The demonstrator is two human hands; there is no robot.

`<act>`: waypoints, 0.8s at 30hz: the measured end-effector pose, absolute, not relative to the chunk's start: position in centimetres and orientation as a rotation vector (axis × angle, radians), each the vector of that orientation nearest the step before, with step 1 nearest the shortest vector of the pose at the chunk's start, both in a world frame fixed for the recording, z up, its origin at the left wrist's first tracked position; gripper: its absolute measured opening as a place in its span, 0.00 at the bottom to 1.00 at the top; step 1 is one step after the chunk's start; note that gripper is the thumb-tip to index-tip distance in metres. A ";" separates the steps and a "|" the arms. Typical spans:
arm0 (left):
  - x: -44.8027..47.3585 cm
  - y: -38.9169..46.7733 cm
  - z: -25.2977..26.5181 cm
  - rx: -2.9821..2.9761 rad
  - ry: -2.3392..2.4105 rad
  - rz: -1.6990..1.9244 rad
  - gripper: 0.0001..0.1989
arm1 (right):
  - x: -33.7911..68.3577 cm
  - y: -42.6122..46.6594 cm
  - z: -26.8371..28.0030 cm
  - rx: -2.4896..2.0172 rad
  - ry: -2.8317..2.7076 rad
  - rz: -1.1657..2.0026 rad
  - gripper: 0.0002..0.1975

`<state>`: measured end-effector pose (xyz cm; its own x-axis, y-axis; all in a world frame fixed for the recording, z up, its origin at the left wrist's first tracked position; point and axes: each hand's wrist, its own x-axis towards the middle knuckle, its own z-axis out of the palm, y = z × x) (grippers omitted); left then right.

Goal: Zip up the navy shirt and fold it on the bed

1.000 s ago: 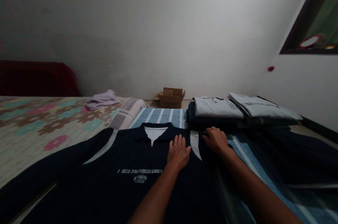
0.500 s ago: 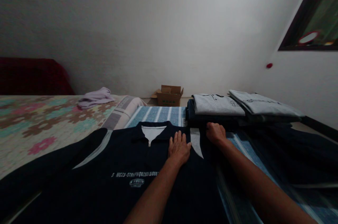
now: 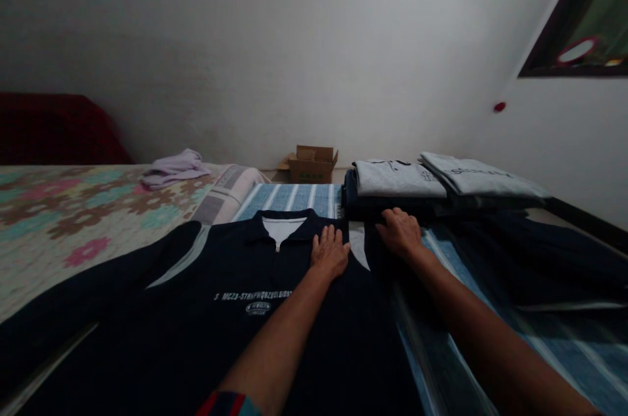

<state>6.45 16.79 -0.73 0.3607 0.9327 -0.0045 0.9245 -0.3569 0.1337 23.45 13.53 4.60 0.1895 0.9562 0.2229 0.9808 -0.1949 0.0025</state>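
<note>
A dark navy shirt (image 3: 235, 311) with white print, a zip collar and pale shoulder stripes lies spread flat on a blue striped sheet (image 3: 294, 197). My left hand (image 3: 330, 251) rests flat on its chest just right of the collar, fingers together. My right hand (image 3: 401, 231) lies at the shirt's right shoulder with fingers curled on the dark cloth; whether it pinches the cloth is unclear.
Two stacks of folded clothes with grey tops (image 3: 398, 178) (image 3: 483, 175) stand right behind my right hand. More dark cloth (image 3: 540, 259) lies at the right. A floral bedcover (image 3: 73, 220) with a lilac garment (image 3: 171, 169) is at the left. A cardboard box (image 3: 311, 165) stands by the wall.
Both hands have slid a little farther up the shirt toward the collar and shoulder. The view has tilted slightly, so everything sits higher in the picture.
</note>
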 end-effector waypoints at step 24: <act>1.8 0.4 3.1 2.500 1.282 -0.154 0.32 | 22.4 -8.9 0.3 -1.957 -1.559 0.032 0.24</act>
<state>1.81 0.37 3.14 0.5900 0.7704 -0.2415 0.8057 -0.5426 0.2375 22.41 -8.87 0.27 0.3004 0.8858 0.3536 0.8706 -0.1031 -0.4812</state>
